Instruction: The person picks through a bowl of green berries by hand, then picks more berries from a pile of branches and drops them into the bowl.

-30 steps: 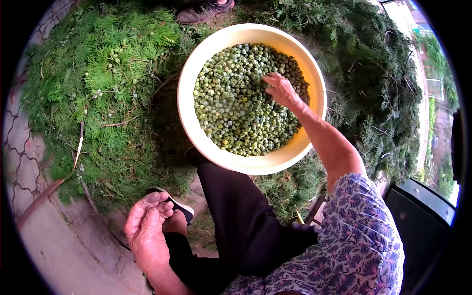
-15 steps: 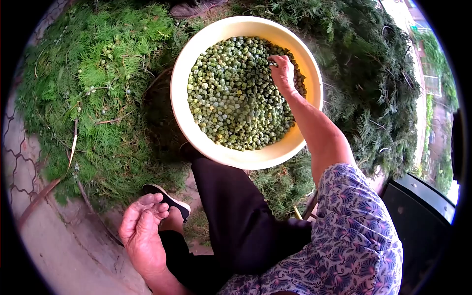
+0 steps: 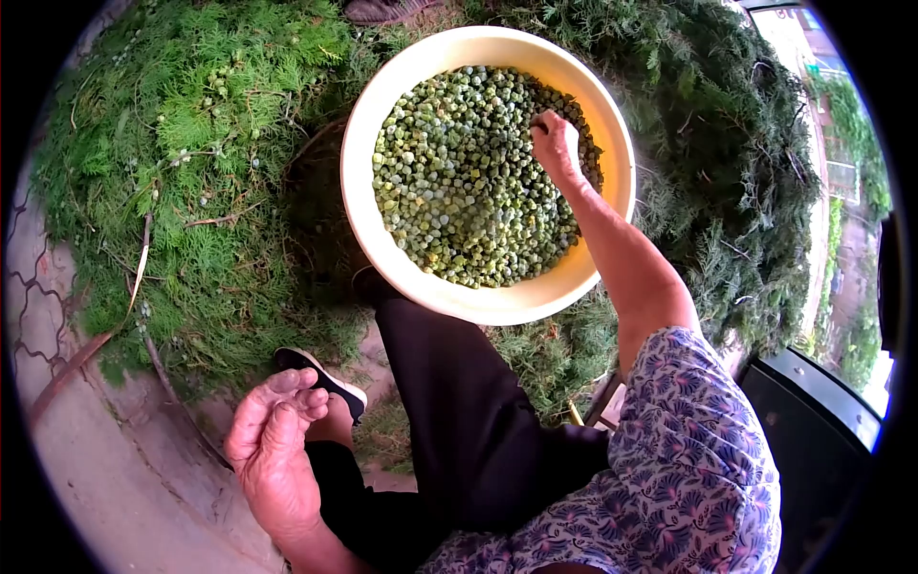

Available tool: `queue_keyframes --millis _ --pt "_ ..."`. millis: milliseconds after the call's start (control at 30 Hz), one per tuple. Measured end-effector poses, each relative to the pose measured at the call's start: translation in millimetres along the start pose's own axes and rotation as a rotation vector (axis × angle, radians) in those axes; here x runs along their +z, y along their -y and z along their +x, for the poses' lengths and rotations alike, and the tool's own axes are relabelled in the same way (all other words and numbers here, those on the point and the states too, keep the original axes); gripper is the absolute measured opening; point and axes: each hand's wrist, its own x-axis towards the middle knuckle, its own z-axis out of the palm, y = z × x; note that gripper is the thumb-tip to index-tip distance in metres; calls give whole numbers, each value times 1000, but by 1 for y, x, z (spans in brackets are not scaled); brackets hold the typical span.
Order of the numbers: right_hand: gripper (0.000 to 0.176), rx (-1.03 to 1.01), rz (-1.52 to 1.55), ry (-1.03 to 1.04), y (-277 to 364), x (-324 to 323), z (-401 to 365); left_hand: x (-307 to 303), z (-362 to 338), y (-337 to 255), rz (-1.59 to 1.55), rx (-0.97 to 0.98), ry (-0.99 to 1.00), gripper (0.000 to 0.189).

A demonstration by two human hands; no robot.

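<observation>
A pale yellow basin (image 3: 361,172) holds a heap of small, round green seed cones (image 3: 459,182). My right hand (image 3: 557,148) is over the right part of the heap, with its fingers bent together in a pinch. Whatever sits between those fingertips is too small and shaded to make out. Low on the left, my left hand (image 3: 277,450) is turned palm up beside my shoe. Its fingers are loosely curled and the thumb stands apart, with nothing visible in the palm.
Cut evergreen branches (image 3: 191,239) lie in a thick pile left of the basin, and darker ones (image 3: 717,172) on the right. My dark-trousered leg (image 3: 459,402) extends to the basin's near edge. A shoe (image 3: 325,378) rests on the paving. A dark box-like object (image 3: 803,411) stands at lower right.
The basin and my right hand appear slightly farther right in view. The greenish bit seen at my right fingertips no longer shows clearly. My left hand keeps its curled pose.
</observation>
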Motion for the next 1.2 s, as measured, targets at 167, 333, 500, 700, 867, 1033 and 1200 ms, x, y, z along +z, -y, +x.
queue_keyframes --millis 167,333,500,700,867,1033,1200 --pt "15 51 130 161 29 -1 -9 3 -2 1 -12 -1 15 24" --pt "17 85 -160 241 27 30 7 2 -1 3 -14 -10 17 25" --pt "8 -86 -147 157 21 24 0 11 3 2 -58 4 39 25" --pt "13 385 706 318 96 -47 -67 46 17 7 -35 32 66 24" --pt "9 310 905 490 173 -99 -140 85 26 20 37 24 266 41" --pt "6 110 1063 529 198 -106 -187 114 18 29 48 127 268 34" --pt "7 365 1261 503 199 -107 -196 111 23 39 145 135 213 22"
